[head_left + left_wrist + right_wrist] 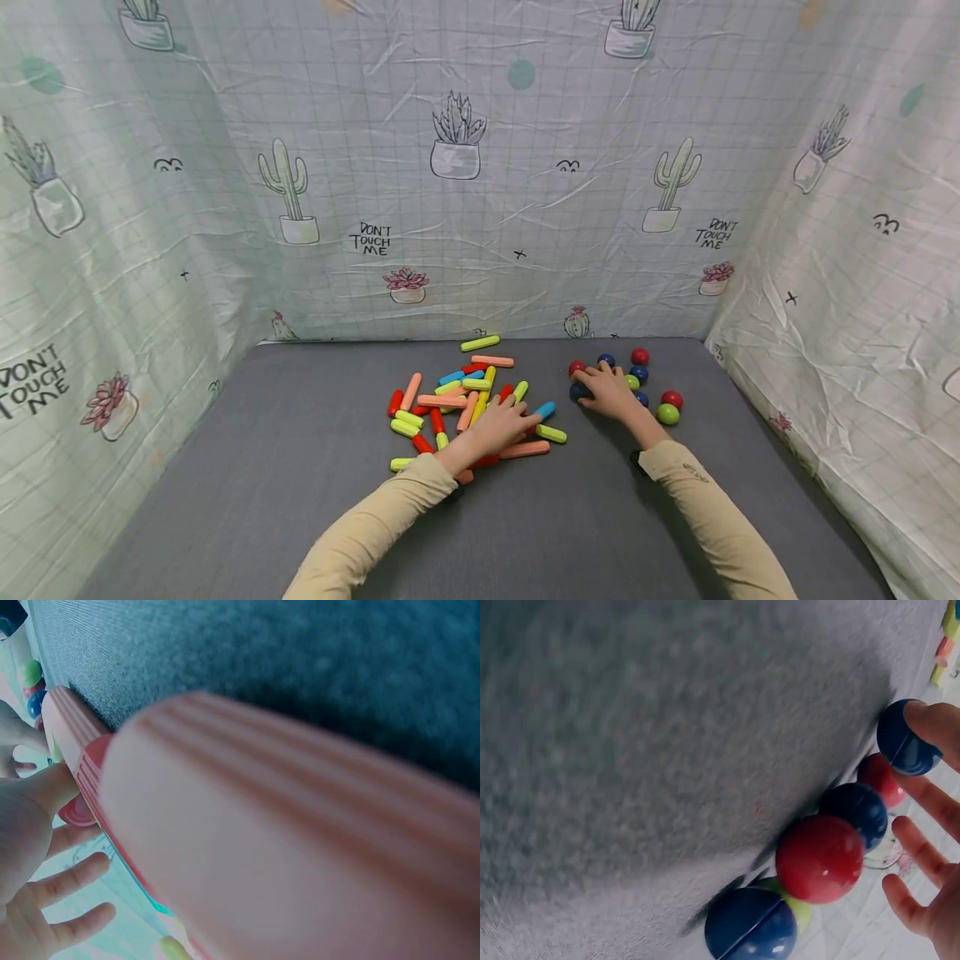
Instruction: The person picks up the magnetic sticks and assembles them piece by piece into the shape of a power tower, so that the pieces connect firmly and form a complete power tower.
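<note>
My left hand [501,423] reaches into a pile of short, ridged, round-ended sticks in yellow, red, orange and blue. In the left wrist view its fingers [71,881] are spread, with thumb and index finger on either side of a red stick's end [76,813]. A large orange stick [247,817] fills the foreground there. A blue stick [545,410] lies by the fingertips. My right hand [611,392] pinches a dark blue ball [904,739] between thumb and index finger, its other fingers loosely extended. Red balls [819,859] and more blue balls lie close by.
Green balls [667,414] and a red ball [672,399] lie right of my right wrist. A yellow stick [480,342] lies at the back edge of the grey table [300,467]. A printed cloth [517,200] hangs behind and along both sides.
</note>
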### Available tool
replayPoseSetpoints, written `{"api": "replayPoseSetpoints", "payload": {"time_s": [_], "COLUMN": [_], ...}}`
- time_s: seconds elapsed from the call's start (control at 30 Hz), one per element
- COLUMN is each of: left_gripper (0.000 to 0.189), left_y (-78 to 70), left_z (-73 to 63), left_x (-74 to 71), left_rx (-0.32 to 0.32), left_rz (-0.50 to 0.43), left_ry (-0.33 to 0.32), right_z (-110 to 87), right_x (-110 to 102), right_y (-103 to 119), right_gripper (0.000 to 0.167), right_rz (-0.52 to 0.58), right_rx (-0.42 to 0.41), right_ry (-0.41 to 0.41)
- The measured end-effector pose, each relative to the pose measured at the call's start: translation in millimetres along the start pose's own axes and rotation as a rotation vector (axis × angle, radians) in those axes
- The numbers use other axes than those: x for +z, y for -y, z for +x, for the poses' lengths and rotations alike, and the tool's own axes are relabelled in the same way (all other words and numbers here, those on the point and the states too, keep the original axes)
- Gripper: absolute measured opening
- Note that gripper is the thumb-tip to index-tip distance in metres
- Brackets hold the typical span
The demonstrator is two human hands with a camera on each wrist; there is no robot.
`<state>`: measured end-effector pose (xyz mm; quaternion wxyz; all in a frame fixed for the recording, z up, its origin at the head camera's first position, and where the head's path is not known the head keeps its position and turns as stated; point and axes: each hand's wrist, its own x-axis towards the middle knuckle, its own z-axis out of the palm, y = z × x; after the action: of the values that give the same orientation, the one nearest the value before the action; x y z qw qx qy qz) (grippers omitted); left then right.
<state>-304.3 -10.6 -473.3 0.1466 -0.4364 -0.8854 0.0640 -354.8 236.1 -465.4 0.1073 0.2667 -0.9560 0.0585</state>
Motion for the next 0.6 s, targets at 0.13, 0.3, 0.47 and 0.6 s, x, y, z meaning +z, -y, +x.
{"api": "replayPoseSetpoints", "payload": {"time_s": [0.13, 0.3, 0.47, 0.6], "left_gripper": [0.028, 0.029, 0.025, 0.024], "left_y": [0.7, 1.7, 1.6, 1.1], "left_z": [0.1, -1.3, -2.9, -3.9], "left_x": [-0.1, -1.1, -0.1, 3.1], "left_rx": [-0.002, -0.015, -0.01, -0.017], "left_rz": [0.007, 0.012, 0.032, 0.038], "left_ry": [-0.005, -0.008, -0.017, -0.025], "right_z": [1.3, 6.7, 9.0, 8.6], "right_x": [0, -4, -3, 2], "right_y": [9, 24, 32, 34], "right_gripper": [0.036, 0.035, 0.036, 0.037], "right_rz": [0.039, 0.071, 0.087, 0.09], "right_rx": [-0.04, -0.09, -0.108, -0.082], "right_ry": [-0.02, -0.029, 0.009, 0.019]}}
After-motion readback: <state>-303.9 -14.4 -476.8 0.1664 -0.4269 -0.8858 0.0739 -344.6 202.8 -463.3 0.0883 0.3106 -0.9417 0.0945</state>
